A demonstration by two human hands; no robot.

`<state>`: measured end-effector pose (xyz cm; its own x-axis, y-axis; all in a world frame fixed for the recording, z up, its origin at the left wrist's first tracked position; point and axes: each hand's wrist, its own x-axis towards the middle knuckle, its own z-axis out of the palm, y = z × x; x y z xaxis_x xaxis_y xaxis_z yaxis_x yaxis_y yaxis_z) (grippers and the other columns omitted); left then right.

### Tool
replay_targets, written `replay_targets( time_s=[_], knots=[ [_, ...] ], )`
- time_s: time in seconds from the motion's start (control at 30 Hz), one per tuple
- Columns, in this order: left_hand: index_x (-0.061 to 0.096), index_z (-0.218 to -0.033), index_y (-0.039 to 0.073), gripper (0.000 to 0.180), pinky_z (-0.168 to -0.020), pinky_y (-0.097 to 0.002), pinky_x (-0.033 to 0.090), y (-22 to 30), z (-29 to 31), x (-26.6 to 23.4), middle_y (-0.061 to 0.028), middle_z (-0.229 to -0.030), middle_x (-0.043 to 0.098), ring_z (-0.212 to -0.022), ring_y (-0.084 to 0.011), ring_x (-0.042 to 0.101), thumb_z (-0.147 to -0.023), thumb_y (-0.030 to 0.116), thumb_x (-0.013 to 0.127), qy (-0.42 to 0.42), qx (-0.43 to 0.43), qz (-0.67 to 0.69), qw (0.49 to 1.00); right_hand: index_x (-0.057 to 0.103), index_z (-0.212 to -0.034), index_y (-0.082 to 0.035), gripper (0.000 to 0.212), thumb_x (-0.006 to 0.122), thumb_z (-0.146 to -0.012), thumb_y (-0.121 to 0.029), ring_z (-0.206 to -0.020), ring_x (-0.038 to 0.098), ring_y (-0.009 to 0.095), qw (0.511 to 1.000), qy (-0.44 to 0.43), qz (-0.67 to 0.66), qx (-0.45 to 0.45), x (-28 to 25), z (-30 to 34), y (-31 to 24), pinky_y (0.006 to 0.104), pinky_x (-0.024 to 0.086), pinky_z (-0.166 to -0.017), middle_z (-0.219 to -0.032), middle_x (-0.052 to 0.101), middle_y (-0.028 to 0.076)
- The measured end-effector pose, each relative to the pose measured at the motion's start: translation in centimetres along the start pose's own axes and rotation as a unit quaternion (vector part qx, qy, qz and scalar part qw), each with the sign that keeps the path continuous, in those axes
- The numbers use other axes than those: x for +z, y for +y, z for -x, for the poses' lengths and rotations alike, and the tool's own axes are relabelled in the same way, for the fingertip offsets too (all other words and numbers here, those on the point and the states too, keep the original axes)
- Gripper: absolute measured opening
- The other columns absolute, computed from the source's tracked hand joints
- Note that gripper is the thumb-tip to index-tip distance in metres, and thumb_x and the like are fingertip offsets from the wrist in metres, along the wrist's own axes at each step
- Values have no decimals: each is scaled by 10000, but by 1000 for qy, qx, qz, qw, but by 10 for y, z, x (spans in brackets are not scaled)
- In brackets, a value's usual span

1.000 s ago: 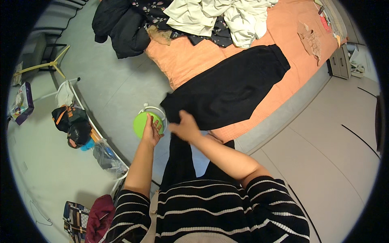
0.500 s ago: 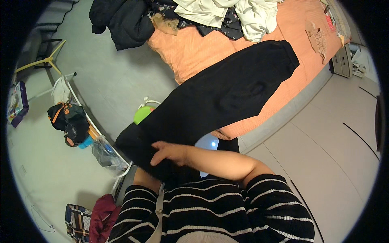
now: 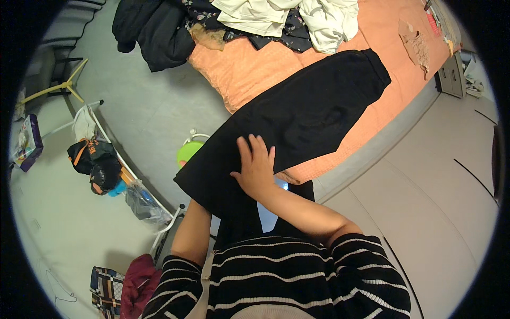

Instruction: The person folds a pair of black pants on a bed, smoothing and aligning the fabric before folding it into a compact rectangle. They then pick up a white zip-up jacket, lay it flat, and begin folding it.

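Note:
Black trousers, folded lengthwise, stretch from in front of my body onto the orange bed. Their banded far end lies on the bedcover, and the near end is raised off it. My right hand rests on top of the near half, palm down with fingers spread. Under the near left end goes my left forearm. Cloth covers nearly all of my left hand; only what seems a fingertip shows at the left edge, so its grip is hidden.
Piled white and dark clothes lie on the far part of the bed. A beige lacy piece is at its right. Bags hang on a white rack at left. Something round and green shows beyond the trousers' near end.
My right hand has moved from the near end up onto the middle of the near half, and its fingers have spread. The near end now looks flatter and straighter-edged.

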<state>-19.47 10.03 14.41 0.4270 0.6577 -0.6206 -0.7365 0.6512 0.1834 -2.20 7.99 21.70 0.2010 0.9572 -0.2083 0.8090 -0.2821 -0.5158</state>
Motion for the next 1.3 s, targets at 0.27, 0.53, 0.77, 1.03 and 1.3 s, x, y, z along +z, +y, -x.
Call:
replay_targets(
  time_s=[0.27,0.53,0.77,1.03,1.3],
  knots=[
    [341,-1422,76,917,-1102,-445,279,-15,28,93,-129,-1430,403,-1287,-310,410,-847,776,202,117,26,-87,989,323,-1448,-165,591,489,-930,-397,-1344,254,444,919,-180,-350,-30,31,14,22,557,243,-1074,-1474,258,236],
    [7,-1507,196,995,-1022,-722,-6,-96,-25,179,-105,-1567,-79,-1437,-335,-42,-780,827,254,95,-128,-255,954,299,-1455,-68,761,290,-934,-624,-1376,297,303,609,-375,-632,298,-80,-41,158,472,179,-1133,-1468,357,141],
    [277,-1401,108,770,-1010,-533,293,-99,-91,84,-86,-1376,384,-1296,-259,343,-829,443,669,294,-38,-508,808,442,-1353,-30,821,415,-865,-689,-1105,553,263,668,-102,-601,426,-49,-10,300,440,440,-931,-1230,549,163],
    [81,-1454,36,1020,-1006,-485,395,-130,-115,29,-125,-1381,329,-1221,-317,438,-744,187,797,359,37,-360,860,590,-1004,29,453,777,-721,-271,-776,588,166,854,213,-318,353,-53,-38,311,300,489,-717,-856,624,91],
    [536,-1203,-1,465,-986,-421,441,-129,-92,75,-149,-1149,617,-1097,-298,569,-799,153,708,230,-98,-226,942,522,-1127,125,573,777,-663,-97,-973,608,325,645,179,-608,426,-128,-132,432,380,502,-873,-1092,608,226]
  ],
)
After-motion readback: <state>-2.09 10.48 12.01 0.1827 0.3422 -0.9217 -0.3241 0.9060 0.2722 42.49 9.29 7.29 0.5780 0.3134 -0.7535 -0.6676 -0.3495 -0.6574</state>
